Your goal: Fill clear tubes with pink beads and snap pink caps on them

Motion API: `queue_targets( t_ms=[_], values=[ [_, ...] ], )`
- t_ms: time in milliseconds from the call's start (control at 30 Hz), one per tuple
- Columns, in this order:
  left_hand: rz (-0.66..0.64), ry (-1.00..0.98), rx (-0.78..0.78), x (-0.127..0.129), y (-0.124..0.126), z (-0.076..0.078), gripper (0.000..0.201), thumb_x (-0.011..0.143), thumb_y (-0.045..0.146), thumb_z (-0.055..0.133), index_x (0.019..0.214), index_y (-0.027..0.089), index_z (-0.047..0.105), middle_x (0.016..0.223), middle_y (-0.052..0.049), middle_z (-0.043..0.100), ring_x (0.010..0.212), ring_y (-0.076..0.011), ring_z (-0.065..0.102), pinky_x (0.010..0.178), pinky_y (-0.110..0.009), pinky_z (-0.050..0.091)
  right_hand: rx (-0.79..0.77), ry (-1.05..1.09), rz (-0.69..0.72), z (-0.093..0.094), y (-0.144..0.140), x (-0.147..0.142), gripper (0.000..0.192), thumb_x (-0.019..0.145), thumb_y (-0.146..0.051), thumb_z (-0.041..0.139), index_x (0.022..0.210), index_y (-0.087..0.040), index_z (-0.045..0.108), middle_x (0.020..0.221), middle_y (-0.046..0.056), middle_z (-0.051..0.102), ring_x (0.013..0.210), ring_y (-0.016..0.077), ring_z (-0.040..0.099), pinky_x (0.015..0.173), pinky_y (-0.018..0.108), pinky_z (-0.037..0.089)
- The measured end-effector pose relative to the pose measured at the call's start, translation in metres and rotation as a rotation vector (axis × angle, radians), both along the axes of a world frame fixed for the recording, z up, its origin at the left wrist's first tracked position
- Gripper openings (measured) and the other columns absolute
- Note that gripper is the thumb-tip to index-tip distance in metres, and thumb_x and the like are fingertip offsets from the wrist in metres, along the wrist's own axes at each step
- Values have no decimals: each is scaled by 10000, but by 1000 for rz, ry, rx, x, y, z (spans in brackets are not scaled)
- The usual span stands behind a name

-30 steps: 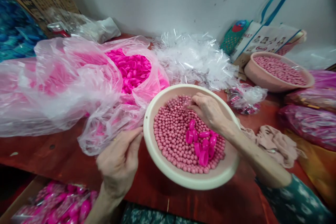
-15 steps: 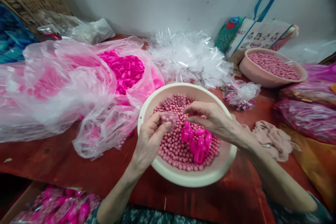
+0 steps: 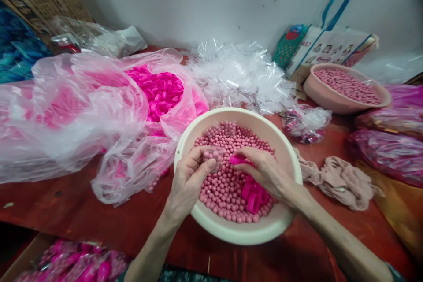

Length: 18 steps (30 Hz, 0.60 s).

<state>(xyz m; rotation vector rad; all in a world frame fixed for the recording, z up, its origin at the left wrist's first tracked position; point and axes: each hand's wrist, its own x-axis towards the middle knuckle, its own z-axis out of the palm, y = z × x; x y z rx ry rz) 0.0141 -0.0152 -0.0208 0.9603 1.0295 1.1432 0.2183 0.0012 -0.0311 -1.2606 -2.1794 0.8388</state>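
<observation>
Nearest me, my left hand (image 3: pixel 187 180) pinches a small clear plastic bag holding a few pink beads (image 3: pixel 213 155), fingers closed on it. My right hand (image 3: pixel 267 172) grips a bright pink plastic ring (image 3: pixel 238 159) just beside the bag's mouth. Both work over the cream round plastic basin (image 3: pixel 284 229), which is full of loose pink beads with several more pink rings (image 3: pixel 253 194) lying on them. I judge this packet only partly filled. Beyond lie an open pink plastic sack of rings (image 3: pixel 158 90), a heap of clear empty bags (image 3: pixel 238 70) and a second pink basin of beads (image 3: pixel 343 103), so plenty remains.
</observation>
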Motion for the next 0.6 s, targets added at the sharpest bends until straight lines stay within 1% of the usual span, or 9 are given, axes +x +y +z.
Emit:
queue_targets(
  t_ms=[33, 67, 133, 167, 267, 367, 433, 500, 600],
  values=[
    [-11, 17, 1, 0, 0, 1, 220, 813, 249, 609, 1023, 187, 620, 900, -14, 611, 840, -122, 605, 788, -223, 510, -53, 85, -60, 6, 5, -3, 155, 873, -320, 524, 924, -197, 604, 856, 31, 634, 804, 183, 585, 759, 340, 482],
    [-25, 32, 2, 0, 0, 2, 211, 814, 249, 606, 1015, 187, 622, 884, -9, 600, 835, -121, 600, 782, -222, 512, -99, 181, -125, 12, 8, -7, 162, 862, -333, 543, 907, -194, 614, 838, 22, 636, 790, 174, 587, 739, 313, 480],
    [-60, 48, -2, 0, 1, 4, 191, 817, 250, 600, 996, 186, 623, 858, -3, 580, 833, -124, 590, 782, -231, 517, -172, 350, -237, 21, 10, -13, 190, 846, -349, 568, 922, -190, 640, 851, 14, 644, 823, 171, 595, 739, 288, 474],
    [-82, 52, -6, 0, 1, 5, 185, 822, 253, 593, 991, 185, 621, 858, -4, 575, 838, -128, 587, 790, -241, 517, -201, 406, -267, 24, 10, -15, 205, 841, -355, 574, 936, -192, 653, 863, 13, 649, 841, 173, 597, 745, 284, 474],
    [-151, 78, -16, 0, 1, 6, 187, 837, 267, 573, 998, 184, 620, 868, -15, 580, 860, -142, 581, 819, -262, 501, -221, 442, -236, 28, 6, -22, 212, 848, -367, 564, 937, -211, 678, 852, 9, 654, 844, 177, 600, 750, 291, 480],
    [-195, 102, -17, -1, 1, 6, 226, 838, 270, 569, 1042, 195, 627, 860, -18, 577, 858, -147, 568, 813, -257, 480, -122, 387, -150, 28, 1, -27, 211, 891, -340, 500, 921, -228, 676, 847, 14, 650, 876, 184, 597, 781, 307, 477],
    [-208, 106, -9, -2, 1, 4, 259, 836, 275, 569, 1079, 205, 621, 847, -15, 564, 847, -149, 558, 796, -255, 473, -56, 344, -121, 29, 0, -29, 219, 909, -319, 469, 948, -231, 666, 874, 22, 653, 895, 186, 596, 810, 318, 473],
    [-217, 111, 0, -2, 1, 3, 245, 839, 281, 562, 1063, 201, 623, 836, -14, 552, 841, -151, 552, 787, -253, 468, -22, 333, -135, 31, -2, -29, 227, 912, -315, 465, 998, -236, 658, 917, 30, 666, 901, 187, 605, 817, 321, 479],
    [-234, 113, 9, -1, 1, 2, 205, 848, 285, 549, 1015, 190, 620, 847, -17, 556, 838, -151, 550, 784, -251, 461, -21, 346, -194, 32, -3, -27, 233, 902, -328, 487, 1031, -245, 662, 951, 36, 681, 884, 187, 623, 762, 302, 500]
  ],
)
